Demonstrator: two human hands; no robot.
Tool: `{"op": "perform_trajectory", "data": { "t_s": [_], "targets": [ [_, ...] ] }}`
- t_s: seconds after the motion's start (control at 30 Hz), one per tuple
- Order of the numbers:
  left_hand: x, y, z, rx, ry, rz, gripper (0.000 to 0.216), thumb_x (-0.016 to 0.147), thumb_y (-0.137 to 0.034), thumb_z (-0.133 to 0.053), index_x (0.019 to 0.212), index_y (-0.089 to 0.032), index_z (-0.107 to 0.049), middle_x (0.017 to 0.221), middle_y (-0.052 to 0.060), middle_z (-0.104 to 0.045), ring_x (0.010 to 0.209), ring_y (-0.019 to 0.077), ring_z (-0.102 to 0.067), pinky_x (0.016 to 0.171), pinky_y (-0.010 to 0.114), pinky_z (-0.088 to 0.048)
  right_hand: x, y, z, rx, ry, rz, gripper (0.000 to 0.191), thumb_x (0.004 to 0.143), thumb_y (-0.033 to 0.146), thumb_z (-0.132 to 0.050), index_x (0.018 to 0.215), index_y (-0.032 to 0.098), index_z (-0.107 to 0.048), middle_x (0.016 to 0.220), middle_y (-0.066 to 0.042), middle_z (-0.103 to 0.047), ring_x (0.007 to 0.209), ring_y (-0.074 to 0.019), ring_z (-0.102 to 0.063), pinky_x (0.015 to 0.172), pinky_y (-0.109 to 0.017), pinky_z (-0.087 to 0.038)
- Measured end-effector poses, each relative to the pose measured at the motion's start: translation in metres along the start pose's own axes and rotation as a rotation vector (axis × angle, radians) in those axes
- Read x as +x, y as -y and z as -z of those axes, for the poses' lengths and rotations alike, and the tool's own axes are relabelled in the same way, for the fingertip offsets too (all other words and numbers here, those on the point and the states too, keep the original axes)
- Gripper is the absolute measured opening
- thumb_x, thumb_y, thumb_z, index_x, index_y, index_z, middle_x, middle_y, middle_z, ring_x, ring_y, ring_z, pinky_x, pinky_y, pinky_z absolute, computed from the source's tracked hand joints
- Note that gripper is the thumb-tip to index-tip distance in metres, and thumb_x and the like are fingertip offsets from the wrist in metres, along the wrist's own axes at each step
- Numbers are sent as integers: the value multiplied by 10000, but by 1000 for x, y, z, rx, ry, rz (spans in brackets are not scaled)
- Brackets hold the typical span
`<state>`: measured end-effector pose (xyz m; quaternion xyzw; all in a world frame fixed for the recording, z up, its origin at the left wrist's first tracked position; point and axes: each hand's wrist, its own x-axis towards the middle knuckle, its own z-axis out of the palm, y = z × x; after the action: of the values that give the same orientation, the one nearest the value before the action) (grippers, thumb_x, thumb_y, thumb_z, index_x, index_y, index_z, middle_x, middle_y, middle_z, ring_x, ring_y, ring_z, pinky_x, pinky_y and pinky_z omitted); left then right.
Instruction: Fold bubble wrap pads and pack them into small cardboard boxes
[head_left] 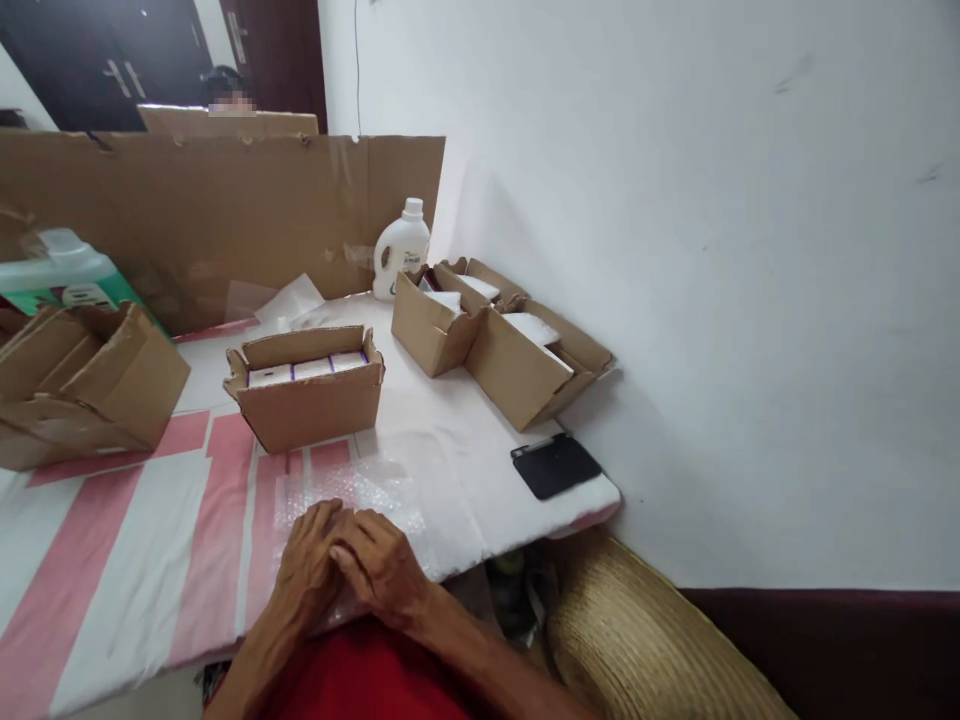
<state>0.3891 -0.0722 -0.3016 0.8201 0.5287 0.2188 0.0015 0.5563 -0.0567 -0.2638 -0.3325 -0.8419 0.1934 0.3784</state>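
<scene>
Both of my hands rest together on a sheet of clear bubble wrap [360, 495] at the near edge of the table. My left hand [309, 565] lies flat with its fingers stretched forward over the wrap. Over the left hand's fingers lies my right hand [381, 565], its fingers bent and pressed down. Whether either hand pinches the wrap is hidden. Just beyond them stands an open cardboard box [307, 400] with white purple-edged packs inside.
Two more open boxes [435, 325] [529, 365] stand at the right by the wall, a white bottle [401, 250] behind them. A black flat item [555, 465] lies near the table's right corner. Folded boxes [90, 385] sit left. A cardboard screen [225, 210] runs along the back; a woven hat [645, 640] is below right.
</scene>
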Motion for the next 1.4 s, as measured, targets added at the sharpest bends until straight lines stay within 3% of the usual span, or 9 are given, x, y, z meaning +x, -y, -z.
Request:
{"op": "perform_trajectory", "data": {
  "t_s": [0.17, 0.37, 0.6, 0.9, 1.0, 1.1, 1.17, 1.3, 1.4],
  "targets": [
    [-8, 12, -21, 153, -50, -79, 601, 899, -204, -454, 1495, -131, -443, 1483, 150, -552, 1419, 292, -447, 1144, 450, -359, -14, -26, -31, -123, 81, -100, 288, 1006, 258, -476, 1243, 133, -583, 1159, -146, -641, 1066, -263, -568, 954, -448, -512],
    [-10, 12, -26, 233, -55, -100, 812, 802, -301, -533, 1559, -96, -323, 1561, 199, -448, 1514, 351, -294, 1216, 505, -228, -3, -33, -26, -216, 250, -57, 790, 982, 557, -509, 1580, 104, -261, 1616, -176, -357, 1520, -294, -253, 1234, -512, -257],
    [-16, 30, -7, 202, 5, 64, 984, 849, -630, -554, 1605, -126, -174, 1626, 210, -328, 1507, 352, -313, 1221, 544, -212, -6, -68, -12, -331, 316, -257, 892, 964, 682, -455, 1609, 114, -217, 1674, -189, -156, 1564, -319, -120, 1252, -550, -152],
    [-42, 53, 12, 234, 14, 265, 858, 926, -609, -436, 1595, -117, -217, 1613, 223, -348, 1516, 378, -280, 1197, 592, -265, -7, -82, 20, -384, 344, -428, 892, 965, 643, -502, 1618, 121, -193, 1678, -183, -116, 1568, -323, -70, 1250, -556, -141],
    [-58, 58, 27, 260, -55, 322, 866, 944, -612, -376, 1598, -87, -164, 1600, 261, -348, 1507, 393, -293, 1179, 600, -291, -19, -74, 34, -380, 284, -374, 1022, 905, 716, -537, 1621, 96, -154, 1671, -220, -144, 1565, -348, -79, 1239, -572, -173],
    [-71, 51, 39, 231, -53, 182, 930, 894, -647, -478, 1612, -162, -140, 1617, 202, -352, 1509, 362, -304, 1201, 547, -277, -39, -65, 53, -311, 376, -134, 1110, 816, 785, -593, 1624, 145, -181, 1684, -172, -154, 1567, -345, -65, 1257, -560, -124],
    [-75, 41, 42, 222, 2, 16, 953, 845, -650, -568, 1604, -198, -209, 1607, 162, -391, 1491, 346, -343, 1214, 499, -260, -53, -63, 62, -273, 485, -27, 1030, 846, 706, -625, 1618, 162, -216, 1686, -144, -171, 1566, -335, -86, 1267, -541, -98],
    [-81, 28, 40, 234, 29, -158, 813, 880, -455, -576, 1582, -165, -288, 1572, 156, -449, 1449, 301, -421, 1187, 402, -294, -74, -67, 64, -303, 564, -8, 653, 962, 214, -482, 1588, 140, -312, 1658, -111, -286, 1557, -275, -172, 1268, -467, -171],
    [-93, 28, 42, 209, 36, -176, 768, 887, -401, -565, 1579, -193, -306, 1533, 136, -506, 1416, 292, -464, 1136, 391, -363, -84, -68, 65, -279, 563, 23, 620, 949, 195, -471, 1560, 142, -378, 1629, -110, -355, 1544, -280, -221, 1257, -476, -208]
  ]
}}
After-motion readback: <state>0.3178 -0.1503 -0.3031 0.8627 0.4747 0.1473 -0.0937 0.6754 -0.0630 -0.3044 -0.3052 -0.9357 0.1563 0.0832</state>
